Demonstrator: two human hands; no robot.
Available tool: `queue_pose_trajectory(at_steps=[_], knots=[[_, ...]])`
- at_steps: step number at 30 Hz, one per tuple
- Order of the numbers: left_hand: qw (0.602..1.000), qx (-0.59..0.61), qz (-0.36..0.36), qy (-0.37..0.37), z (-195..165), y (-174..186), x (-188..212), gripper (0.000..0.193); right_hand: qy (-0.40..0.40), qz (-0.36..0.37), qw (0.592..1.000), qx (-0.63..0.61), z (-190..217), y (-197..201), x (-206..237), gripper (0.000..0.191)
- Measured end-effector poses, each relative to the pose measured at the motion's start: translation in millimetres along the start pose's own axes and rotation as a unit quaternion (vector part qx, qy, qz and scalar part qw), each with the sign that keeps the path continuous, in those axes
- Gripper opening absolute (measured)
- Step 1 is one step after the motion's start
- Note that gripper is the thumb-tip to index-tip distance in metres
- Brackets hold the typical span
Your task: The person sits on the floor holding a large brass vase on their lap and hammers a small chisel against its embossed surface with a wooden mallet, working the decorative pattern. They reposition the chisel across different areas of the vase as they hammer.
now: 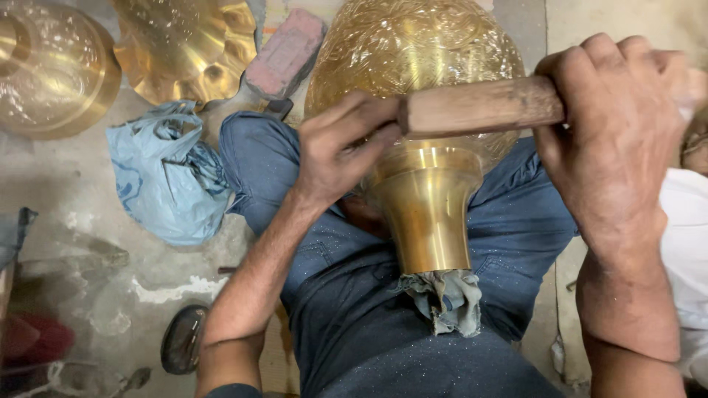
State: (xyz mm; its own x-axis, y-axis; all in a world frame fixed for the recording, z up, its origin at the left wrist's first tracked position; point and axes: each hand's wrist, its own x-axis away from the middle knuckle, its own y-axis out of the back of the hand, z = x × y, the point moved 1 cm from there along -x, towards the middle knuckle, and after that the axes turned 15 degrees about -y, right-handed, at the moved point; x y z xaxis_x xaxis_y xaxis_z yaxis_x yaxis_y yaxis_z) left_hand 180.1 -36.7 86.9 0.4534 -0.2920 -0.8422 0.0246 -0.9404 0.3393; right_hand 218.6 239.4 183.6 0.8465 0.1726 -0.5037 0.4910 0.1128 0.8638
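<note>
Brass vase (pixel 420 88): you are cradling it on your lap, its flared neck pointing toward you and its patterned round body leaning away, between your blue-trousered legs (pixel 346 309).
Left hand (pixel 343 147): you are curling the fingers closed around the near end of the wooden handle (pixel 483 105), pressing it against the vase where body meets neck.
Right hand (pixel 616 125): you are wrapping it in a full fist around the other end of the handle, thumb side toward the vase.
Grey rag (pixel 446 298): it is bunching out of the vase's mouth, right against your lap.
Doing it well: you are probably working the shoulder, so be keeping both wrists level, the handle square across the brass, and your knees snug so the vase is not rolling.
Nearby: a blue plastic bag (pixel 166 180), a brick (pixel 284 53) and other brass pieces (pixel 184 48) are lying on the floor to your left.
</note>
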Motion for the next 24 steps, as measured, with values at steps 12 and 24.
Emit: queue_pose_trajectory(at_steps=[12, 24], knots=[[0.990, -0.072, 0.073, -0.095, -16, -22, -19, 0.026, -0.104, 0.055, 0.991, -0.063, -19, -37, 19, 0.031], [0.994, -0.074, 0.076, -0.041, -16, -21, -11, 0.035, -0.034, 0.005, 0.999, -0.017, -34, -19, 29, 0.032]])
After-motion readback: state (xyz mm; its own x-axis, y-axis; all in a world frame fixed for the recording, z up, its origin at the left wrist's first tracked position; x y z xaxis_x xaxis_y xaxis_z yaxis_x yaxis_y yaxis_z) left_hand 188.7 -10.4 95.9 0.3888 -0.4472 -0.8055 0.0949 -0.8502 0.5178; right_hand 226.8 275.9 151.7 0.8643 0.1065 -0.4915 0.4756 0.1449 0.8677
